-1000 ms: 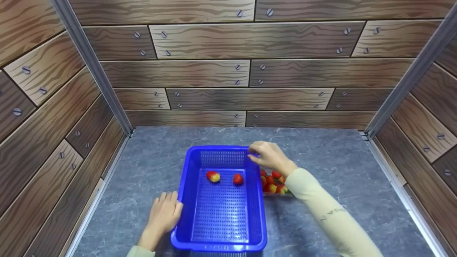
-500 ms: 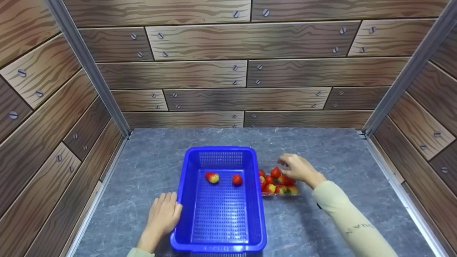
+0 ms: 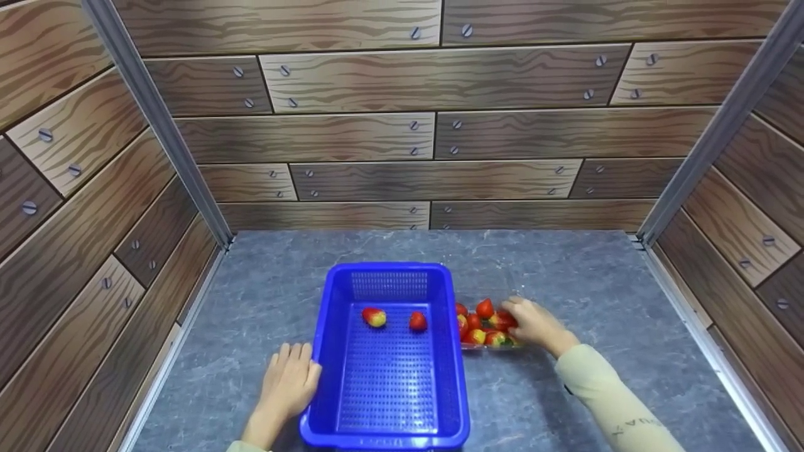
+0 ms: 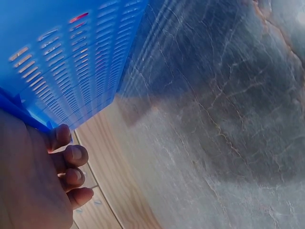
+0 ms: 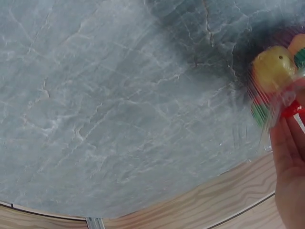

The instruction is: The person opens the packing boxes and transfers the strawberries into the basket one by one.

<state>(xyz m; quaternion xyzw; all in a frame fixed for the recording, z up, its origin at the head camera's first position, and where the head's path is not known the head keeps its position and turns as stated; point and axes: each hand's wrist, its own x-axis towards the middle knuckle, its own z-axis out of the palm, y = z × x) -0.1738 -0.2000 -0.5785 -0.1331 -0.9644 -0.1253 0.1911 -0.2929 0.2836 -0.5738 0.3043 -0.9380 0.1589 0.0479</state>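
Observation:
A blue perforated basket [image 3: 384, 370] stands on the grey table, with a red-and-yellow strawberry [image 3: 374, 317] and a red strawberry [image 3: 418, 321] inside. My left hand [image 3: 290, 380] holds its left rim. In the left wrist view the curled fingers [image 4: 71, 155] show just below the rim, against the outer wall. To the basket's right is a clear plastic box [image 3: 483, 346] of several strawberries. My right hand [image 3: 534, 323] reaches into its right side, fingertips at a strawberry [image 3: 502, 321]. In the right wrist view, red fruit [image 5: 291, 110] meets the fingers; whether they pinch it is hidden.
Wood-patterned panels [image 3: 352, 81] enclose the table at the back and both sides, with grey metal strips [image 3: 157, 125] in the corners. The basket's right rim [image 3: 457, 351] stands close beside the plastic box and partly covers its left end.
My right hand has moved from above the basket's far right corner, rightwards and down into the plastic box. My left hand stays at the basket's rim.

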